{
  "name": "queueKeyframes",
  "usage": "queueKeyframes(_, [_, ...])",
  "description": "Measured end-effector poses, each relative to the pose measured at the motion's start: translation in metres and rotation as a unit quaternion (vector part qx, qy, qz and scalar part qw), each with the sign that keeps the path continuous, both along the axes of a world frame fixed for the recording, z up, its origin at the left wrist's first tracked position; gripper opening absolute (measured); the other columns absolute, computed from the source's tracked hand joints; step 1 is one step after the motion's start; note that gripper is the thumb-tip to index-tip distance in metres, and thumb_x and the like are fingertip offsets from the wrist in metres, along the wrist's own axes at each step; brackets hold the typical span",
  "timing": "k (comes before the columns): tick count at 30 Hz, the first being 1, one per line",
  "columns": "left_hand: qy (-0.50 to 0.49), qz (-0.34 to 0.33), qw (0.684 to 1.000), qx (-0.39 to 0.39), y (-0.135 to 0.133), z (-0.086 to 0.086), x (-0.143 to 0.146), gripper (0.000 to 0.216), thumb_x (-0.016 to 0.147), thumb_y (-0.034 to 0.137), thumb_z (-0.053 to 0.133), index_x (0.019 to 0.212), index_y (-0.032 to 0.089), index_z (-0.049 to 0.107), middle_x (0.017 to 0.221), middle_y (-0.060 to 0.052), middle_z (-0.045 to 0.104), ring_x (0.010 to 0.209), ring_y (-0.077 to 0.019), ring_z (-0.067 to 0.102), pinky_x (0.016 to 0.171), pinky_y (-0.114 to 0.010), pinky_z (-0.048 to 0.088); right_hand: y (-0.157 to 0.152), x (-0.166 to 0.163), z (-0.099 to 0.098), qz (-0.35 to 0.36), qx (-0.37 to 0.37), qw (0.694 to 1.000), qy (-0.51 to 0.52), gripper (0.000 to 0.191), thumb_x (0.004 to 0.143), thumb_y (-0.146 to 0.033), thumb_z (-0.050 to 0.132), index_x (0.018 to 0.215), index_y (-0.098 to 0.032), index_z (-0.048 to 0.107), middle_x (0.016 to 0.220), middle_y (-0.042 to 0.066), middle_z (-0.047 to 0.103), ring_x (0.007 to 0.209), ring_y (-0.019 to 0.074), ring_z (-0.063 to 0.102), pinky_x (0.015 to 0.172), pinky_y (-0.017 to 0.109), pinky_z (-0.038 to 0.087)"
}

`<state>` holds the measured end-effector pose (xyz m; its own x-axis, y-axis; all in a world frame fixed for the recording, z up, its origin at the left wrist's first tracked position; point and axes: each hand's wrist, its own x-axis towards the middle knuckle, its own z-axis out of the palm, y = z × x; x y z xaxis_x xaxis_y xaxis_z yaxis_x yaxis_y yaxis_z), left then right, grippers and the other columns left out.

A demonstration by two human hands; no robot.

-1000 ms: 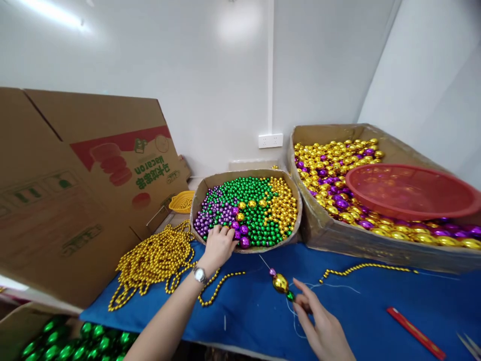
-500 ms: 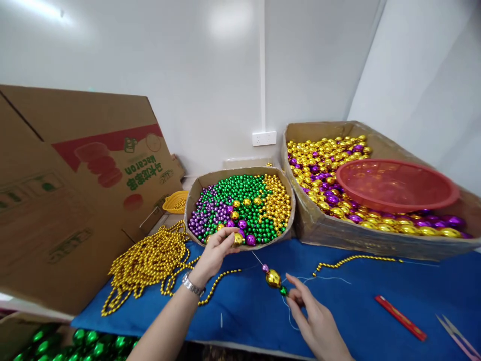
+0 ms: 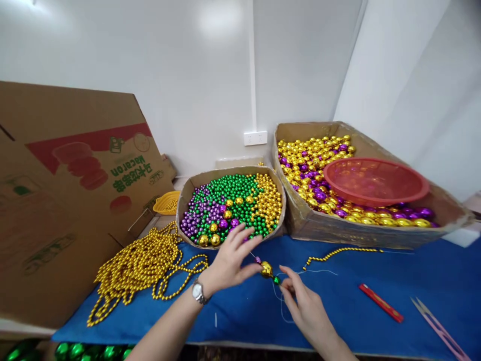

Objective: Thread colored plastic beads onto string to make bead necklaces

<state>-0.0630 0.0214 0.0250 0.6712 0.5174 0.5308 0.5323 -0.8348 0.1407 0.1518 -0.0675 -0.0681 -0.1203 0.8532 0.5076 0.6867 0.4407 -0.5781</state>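
My left hand (image 3: pixel 233 258), a watch (image 3: pixel 198 291) on its wrist, is spread over the front rim of the bead box (image 3: pixel 284 213). Its thumb tip is close to a large gold bead (image 3: pixel 266 269); whether they touch I cannot tell. That bead sits on a thin thread between a small purple bead (image 3: pixel 258 259) and a green bead (image 3: pixel 277 280). My right hand (image 3: pixel 303 303) pinches the threaded string just beside the green bead. Loose white thread (image 3: pixel 282 306) trails below it over the blue cloth (image 3: pixel 244 321).
Right of the bead box stands a larger carton (image 3: pixel 319 225) of gold and purple beads with a red basin (image 3: pixel 376 183). Gold bead strands (image 3: pixel 131 271) lie left, before a tall cardboard box (image 3: pixel 75 215). A red case (image 3: pixel 381 302) and pink-handled scissors (image 3: pixel 438 326) lie right.
My left hand has come away from the gold beads in the box and moved right and down towards the strung beads, its fingers opening. My right hand keeps its pinch. The view has shifted slightly.
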Motion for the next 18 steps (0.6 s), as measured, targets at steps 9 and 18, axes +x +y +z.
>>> queueKeyframes(9, [0.245, -0.083, 0.966, 0.028, -0.007, -0.004, 0.022, 0.034, 0.088, 0.041, 0.050, 0.117, 0.023, 0.052, 0.097, -0.006, 0.056, 0.084, -0.0201, 0.053, 0.075, -0.034, 0.043, -0.003, 0.007, -0.005, 0.013, 0.058, 0.998, -0.032, 0.033, 0.092, -0.020, 0.038, 0.122, -0.019, 0.051, 0.091, 0.007, 0.070, 0.080, 0.0152, 0.069, 0.071, 0.022, 0.054])
queueKeyframes(18, [0.196, 0.100, 0.975, 0.022, 0.052, 0.008, -0.018, 0.022, 0.091, 0.022, 0.043, 0.106, 0.018, 0.058, 0.103, -0.011, 0.055, 0.092, -0.0233, 0.049, 0.081, -0.039, 0.045, -0.006, 0.031, -0.004, -0.011, 0.056, 0.998, -0.010, 0.030, 0.092, -0.030, 0.043, 0.116, -0.024, 0.059, 0.097, 0.005, 0.070, 0.085, 0.0151, 0.068, 0.071, 0.020, 0.055])
